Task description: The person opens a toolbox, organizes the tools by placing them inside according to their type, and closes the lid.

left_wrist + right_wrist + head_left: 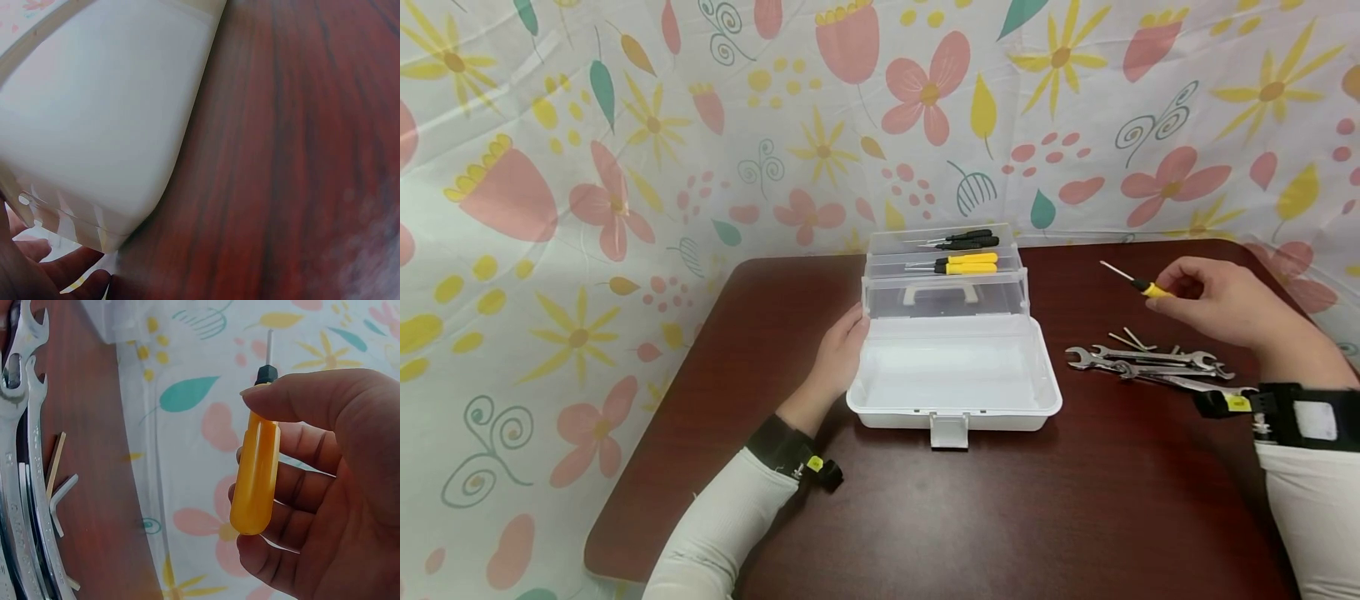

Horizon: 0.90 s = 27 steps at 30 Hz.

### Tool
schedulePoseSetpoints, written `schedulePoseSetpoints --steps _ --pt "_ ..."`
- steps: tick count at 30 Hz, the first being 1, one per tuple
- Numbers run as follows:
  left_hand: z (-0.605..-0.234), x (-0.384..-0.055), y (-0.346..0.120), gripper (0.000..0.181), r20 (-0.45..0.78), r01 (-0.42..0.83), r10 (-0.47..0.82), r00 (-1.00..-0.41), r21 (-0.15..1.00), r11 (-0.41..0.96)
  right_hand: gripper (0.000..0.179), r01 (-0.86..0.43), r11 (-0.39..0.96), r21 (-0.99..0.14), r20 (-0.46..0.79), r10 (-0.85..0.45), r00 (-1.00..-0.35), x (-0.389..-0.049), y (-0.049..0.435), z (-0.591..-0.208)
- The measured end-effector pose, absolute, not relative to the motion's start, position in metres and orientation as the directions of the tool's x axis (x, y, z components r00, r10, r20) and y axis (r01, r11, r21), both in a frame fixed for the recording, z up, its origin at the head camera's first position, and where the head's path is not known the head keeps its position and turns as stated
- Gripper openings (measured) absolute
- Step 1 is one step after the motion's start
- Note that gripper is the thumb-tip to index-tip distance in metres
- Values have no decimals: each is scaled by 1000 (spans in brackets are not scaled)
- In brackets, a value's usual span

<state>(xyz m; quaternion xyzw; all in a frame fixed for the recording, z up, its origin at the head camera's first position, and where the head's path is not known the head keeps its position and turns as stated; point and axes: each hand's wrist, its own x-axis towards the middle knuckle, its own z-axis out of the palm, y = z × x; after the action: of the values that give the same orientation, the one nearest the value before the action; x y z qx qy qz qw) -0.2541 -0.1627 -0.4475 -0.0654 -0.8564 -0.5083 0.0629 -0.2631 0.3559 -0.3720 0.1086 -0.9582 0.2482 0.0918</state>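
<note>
A white toolbox [955, 375] stands on the table with its clear lid raised, its bottom compartment bare. My left hand [841, 352] holds the box at its back left corner; the left wrist view shows some fingers curled behind that corner. On the right, my right hand [1225, 302] pinches a screwdriver [256, 475] with a yellow handle and black collar, lifted above the table, shaft pointing away from the palm. Two yellow-handled screwdrivers [967, 268] and some black-handled screwdrivers [966, 243] lie on the stepped clear trays of the lid.
Right of the box lie several metal wrenches [1150, 363] in a pile, with hex keys [1131, 340] just behind them. A floral sheet [820, 167] hangs behind the dark wooden table [970, 517]. A latch [949, 432] hangs at the box's front.
</note>
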Motion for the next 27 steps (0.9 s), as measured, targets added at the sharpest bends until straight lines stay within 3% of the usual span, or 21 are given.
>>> schedulePoseSetpoints --steps 11,27 --pt "-449 -255 -163 58 179 181 49 -983 861 476 28 -261 852 -453 227 -173 -958 -257 349 -362" --pt "-450 -256 -163 57 188 190 53 -981 856 481 22 -347 829 -438 319 -217 -922 -246 335 -351"
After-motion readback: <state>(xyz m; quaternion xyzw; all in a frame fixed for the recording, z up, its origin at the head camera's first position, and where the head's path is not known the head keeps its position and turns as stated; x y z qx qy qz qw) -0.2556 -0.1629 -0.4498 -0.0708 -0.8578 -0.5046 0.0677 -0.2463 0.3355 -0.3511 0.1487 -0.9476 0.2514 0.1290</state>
